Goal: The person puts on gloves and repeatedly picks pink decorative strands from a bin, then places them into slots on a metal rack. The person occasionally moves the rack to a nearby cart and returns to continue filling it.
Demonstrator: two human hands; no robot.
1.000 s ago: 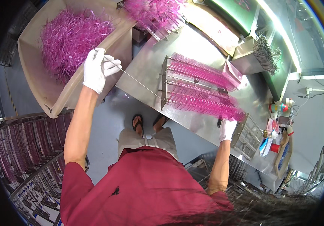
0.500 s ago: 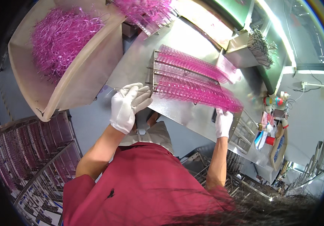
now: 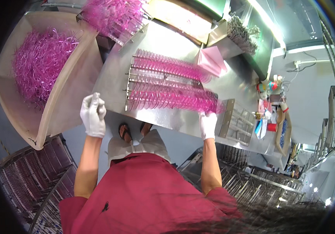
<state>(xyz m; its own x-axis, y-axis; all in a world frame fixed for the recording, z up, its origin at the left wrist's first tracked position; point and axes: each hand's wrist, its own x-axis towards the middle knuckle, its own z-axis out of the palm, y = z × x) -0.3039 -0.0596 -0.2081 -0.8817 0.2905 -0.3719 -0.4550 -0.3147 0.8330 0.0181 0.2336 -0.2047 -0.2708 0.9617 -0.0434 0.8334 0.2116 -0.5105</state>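
Note:
A metal rack (image 3: 127, 90) carries two long rows of clear pink curved pieces (image 3: 163, 98), set closely side by side, over the steel table. My right hand (image 3: 207, 125), in a white glove, grips the near right end of this rack; its fingertips are partly hidden under the pink pieces. Left of the rack and apart from it, my white-gloved left hand (image 3: 93, 116) is raised past the table's near edge. Its fingers are closed together, and what they hold, if anything, cannot be made out.
A large pale bin (image 3: 64, 87) at left holds tangled pink strips. Another pink-loaded rack (image 3: 122, 39) stands at the back. A pink sheet (image 3: 211, 61), a metal box (image 3: 222, 41) of wire hooks and a bare rack (image 3: 237, 124) sit on the table (image 3: 163, 36). Loaded racks (image 3: 35, 167) stand lower left.
My left hand has moved left, away from the rack's end, and its fingers have closed. The thin wire by it no longer shows. My right hand still grips the rack; the whole view has shifted.

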